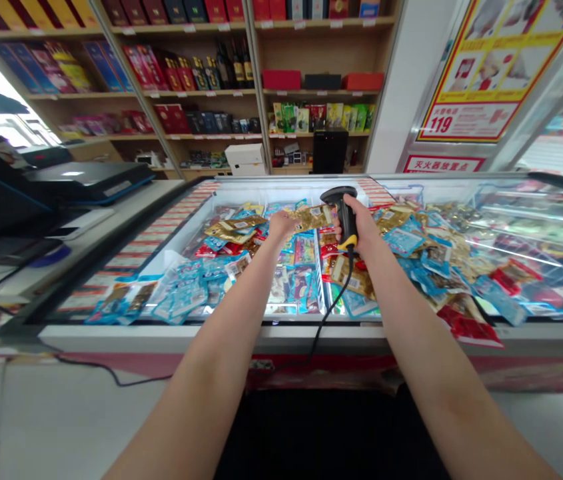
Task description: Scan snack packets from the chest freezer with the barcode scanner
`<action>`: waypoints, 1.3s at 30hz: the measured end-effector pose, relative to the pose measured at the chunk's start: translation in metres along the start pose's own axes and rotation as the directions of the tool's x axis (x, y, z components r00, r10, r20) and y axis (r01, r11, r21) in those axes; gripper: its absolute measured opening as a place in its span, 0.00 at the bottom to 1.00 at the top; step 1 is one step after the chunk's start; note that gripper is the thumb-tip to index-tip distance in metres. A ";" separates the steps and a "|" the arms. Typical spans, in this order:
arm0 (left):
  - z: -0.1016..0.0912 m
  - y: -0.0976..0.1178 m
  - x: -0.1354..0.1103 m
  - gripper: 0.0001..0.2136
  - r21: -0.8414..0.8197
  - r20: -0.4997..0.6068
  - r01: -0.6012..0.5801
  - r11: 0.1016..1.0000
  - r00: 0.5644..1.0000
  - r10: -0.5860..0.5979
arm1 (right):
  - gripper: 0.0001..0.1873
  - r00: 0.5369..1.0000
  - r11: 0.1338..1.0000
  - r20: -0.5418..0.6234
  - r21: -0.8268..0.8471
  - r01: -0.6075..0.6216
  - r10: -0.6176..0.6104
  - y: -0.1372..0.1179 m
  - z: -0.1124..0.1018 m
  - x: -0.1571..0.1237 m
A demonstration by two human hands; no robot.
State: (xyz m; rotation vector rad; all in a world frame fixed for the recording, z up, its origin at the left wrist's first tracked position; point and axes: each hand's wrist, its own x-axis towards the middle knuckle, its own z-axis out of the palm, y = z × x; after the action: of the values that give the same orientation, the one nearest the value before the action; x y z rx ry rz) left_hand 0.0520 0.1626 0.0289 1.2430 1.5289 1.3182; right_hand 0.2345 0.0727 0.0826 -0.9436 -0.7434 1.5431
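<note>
My left hand point(281, 225) is pinching a gold foil snack packet point(314, 217) and holds it up over an open display freezer point(271, 318). My right hand point(362, 225) is closed around the grip of a black handheld barcode scanner point(344, 212) with a yellow collar. The scanner's head sits just right of the gold packet, close to it. Its black cable point(334, 310) hangs down across the freezer's front rim. Below my hands, the freezer is heaped with blue point(180, 293) and gold point(230, 231) packets, and these hide its floor.
A black checkout counter with a dark device point(88, 182) stands to the left. Wooden shelves point(196, 100) of boxed goods and bottles fill the back wall. A white box point(244, 159) stands beyond the freezer. A red-and-yellow poster point(491, 67) hangs at right.
</note>
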 end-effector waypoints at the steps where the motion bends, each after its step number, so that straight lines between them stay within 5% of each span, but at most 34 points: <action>1: -0.006 0.002 -0.004 0.17 -0.009 0.007 0.019 1.000 1.000 -0.019 | 0.18 1.000 1.000 0.019 -0.011 -0.001 0.001 0.000 0.001 0.000; 9: -0.033 0.016 -0.023 0.14 -0.054 -0.009 -0.044 0.998 0.999 0.043 | 0.20 0.992 0.994 0.126 -0.109 0.004 0.010 0.005 0.005 -0.004; 20: -0.029 0.002 0.000 0.11 0.132 -0.020 -0.179 0.975 0.983 0.183 | 0.19 0.994 0.993 0.112 -0.115 0.019 -0.006 0.005 0.004 -0.005; 39: -0.031 0.009 -0.001 0.10 0.214 -0.018 -0.180 0.960 0.982 0.188 | 0.20 0.992 0.989 0.130 -0.149 0.015 0.005 0.005 0.001 -0.003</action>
State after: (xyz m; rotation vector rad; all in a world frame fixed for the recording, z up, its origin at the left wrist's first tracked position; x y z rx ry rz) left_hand 0.0247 0.1544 0.0431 1.5335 1.6471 1.3277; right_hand 0.2310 0.0687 0.0789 -0.9564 -0.9647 1.5720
